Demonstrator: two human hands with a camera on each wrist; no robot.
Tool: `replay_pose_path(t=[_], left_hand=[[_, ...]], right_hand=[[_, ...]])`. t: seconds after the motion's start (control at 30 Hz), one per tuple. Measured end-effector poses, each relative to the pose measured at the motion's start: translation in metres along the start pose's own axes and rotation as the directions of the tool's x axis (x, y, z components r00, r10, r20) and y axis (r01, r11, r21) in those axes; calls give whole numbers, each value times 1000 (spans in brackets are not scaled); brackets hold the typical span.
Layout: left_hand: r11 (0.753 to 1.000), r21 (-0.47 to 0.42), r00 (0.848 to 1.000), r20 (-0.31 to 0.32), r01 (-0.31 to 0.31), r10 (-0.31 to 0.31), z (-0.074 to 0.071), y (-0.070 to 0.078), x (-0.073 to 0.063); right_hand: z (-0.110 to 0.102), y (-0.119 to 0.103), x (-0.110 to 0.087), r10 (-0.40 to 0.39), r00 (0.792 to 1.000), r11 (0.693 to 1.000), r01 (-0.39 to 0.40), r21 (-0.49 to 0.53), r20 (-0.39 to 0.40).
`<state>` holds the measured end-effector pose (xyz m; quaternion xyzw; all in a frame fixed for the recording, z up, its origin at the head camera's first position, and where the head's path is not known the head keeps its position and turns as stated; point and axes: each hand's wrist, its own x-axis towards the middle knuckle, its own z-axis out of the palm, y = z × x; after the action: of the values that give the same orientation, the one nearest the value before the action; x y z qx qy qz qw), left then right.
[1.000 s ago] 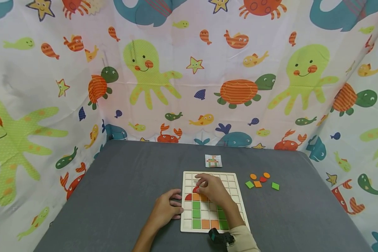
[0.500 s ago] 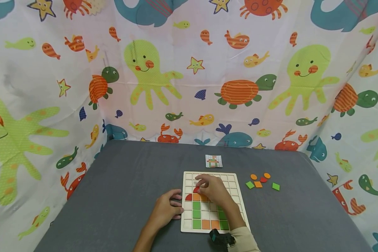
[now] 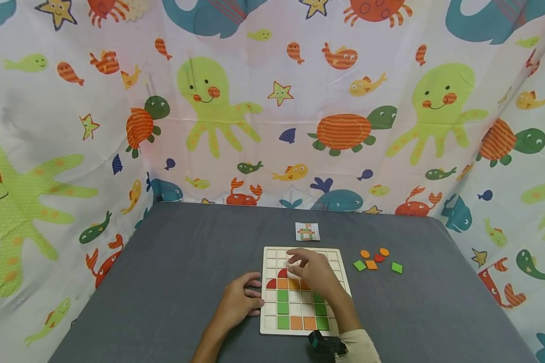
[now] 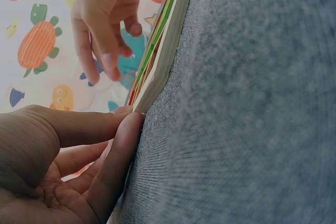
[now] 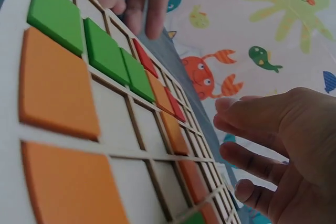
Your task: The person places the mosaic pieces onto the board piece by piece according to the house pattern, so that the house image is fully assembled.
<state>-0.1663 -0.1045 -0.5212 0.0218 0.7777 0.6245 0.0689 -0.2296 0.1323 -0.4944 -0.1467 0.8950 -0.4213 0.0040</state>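
Right hand (image 3: 315,272) lifting off red quarter-round (image 3: 282,273), leaving it sitting in board (image 3: 269,322) cell just beyond orange squares (image 3: 282,284); fingers relaxed, grasping nothing. Left hand (image 3: 241,300) pinching board's left edge. Placement probably finishing; loose pieces (image 3: 371,264) lying right of board.

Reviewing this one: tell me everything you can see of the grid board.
The board is pale, rectangular and wood-looking, with rounded corners and thin ridges dividing it into square cells. It lies flat on the grey table. Some cells hold green squares, orange squares and rounded red pieces; several others are bare. The left-hand grip holds its left edge; the right-hand grip hovers above it, hiding part of it, with no contact visible.
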Motion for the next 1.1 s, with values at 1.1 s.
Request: replay_pose_path(t=[1.1], left_hand=[[1000, -13, 1000, 7, 0, 0, -2, -1, 0]], right_hand=[[-77, 57, -31, 14, 970, 998, 1, 64, -243]])
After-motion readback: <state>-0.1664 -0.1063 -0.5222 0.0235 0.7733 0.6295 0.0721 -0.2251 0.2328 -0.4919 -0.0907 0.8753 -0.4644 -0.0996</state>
